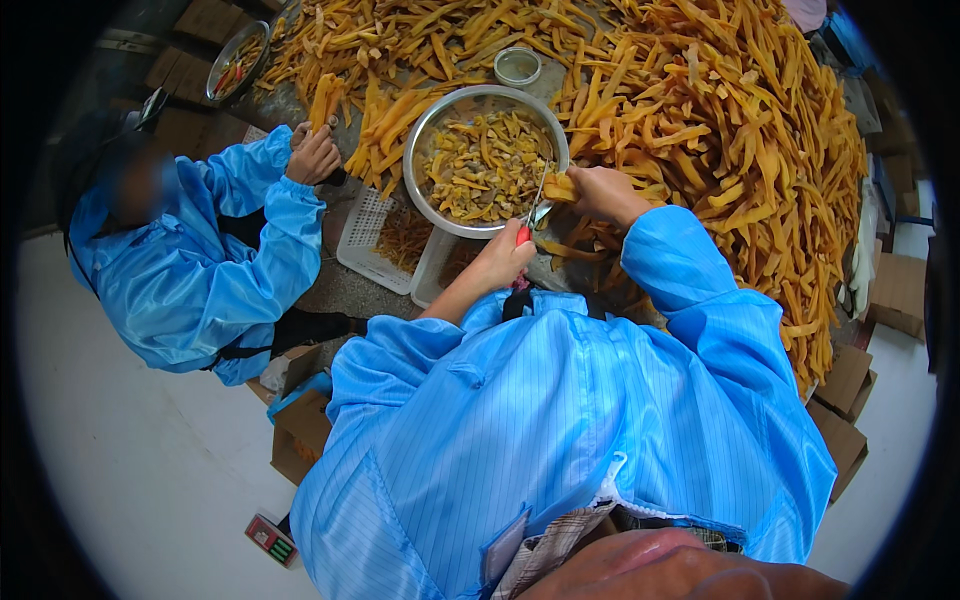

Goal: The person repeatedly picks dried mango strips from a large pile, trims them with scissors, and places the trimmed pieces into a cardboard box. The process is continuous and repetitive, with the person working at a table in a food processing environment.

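Note:
My left hand [504, 257] grips a pair of scissors [531, 217] by the red handles at the near right rim of a round metal bowl [411, 169]. The blades point up over the rim. To their right, my right hand [607, 195] holds an orange dried strip [560, 187], perhaps more than one, beside the blades. The bowl holds many small yellow-brown trimmings [487, 165]. A large heap of orange dried strips [720, 127], whose exact kind I cannot tell, lies to the right and beyond the bowl.
At the left, a co-worker in a blue smock [217, 262] holds a bundle of strips [325, 101]. White plastic baskets [367, 262] stand below the bowl. Beyond it is a small round dish [517, 66]; another metal bowl [262, 37] is at upper left. Cardboard boxes [900, 289] stand at the right.

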A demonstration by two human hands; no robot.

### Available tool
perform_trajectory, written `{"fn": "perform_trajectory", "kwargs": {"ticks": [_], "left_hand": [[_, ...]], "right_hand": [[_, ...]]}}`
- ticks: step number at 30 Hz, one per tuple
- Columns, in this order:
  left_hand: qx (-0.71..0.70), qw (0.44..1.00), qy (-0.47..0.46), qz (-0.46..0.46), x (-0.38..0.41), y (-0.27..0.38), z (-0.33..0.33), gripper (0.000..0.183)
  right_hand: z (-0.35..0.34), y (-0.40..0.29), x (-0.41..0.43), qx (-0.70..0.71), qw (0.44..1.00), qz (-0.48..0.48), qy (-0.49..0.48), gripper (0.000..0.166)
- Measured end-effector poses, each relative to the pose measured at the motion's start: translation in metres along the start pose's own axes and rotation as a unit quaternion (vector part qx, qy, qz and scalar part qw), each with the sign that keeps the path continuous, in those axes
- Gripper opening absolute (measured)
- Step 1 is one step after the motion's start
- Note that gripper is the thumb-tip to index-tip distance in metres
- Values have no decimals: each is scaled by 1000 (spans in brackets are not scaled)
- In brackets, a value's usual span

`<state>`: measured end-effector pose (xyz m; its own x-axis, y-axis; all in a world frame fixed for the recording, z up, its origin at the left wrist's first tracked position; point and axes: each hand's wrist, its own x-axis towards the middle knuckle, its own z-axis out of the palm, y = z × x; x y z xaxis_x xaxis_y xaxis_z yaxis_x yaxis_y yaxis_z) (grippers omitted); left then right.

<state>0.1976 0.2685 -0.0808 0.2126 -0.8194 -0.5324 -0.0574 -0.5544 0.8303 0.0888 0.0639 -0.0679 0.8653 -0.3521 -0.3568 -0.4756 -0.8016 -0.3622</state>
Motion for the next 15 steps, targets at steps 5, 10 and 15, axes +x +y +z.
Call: {"fn": "perform_trajectory", "kwargs": {"ticks": [5, 10, 15], "left_hand": [[-131, 990, 40, -38, 3, -1, -2, 26], [331, 922, 200, 33, 6, 1, -39, 63], [500, 823, 261, 63, 22, -9, -55, 70]], "right_hand": [[0, 11, -3, 54, 997, 26, 38, 34], [-25, 34, -8, 459, 880, 52, 108, 41], [-37, 43, -19, 733, 663, 81, 128, 43]]}}
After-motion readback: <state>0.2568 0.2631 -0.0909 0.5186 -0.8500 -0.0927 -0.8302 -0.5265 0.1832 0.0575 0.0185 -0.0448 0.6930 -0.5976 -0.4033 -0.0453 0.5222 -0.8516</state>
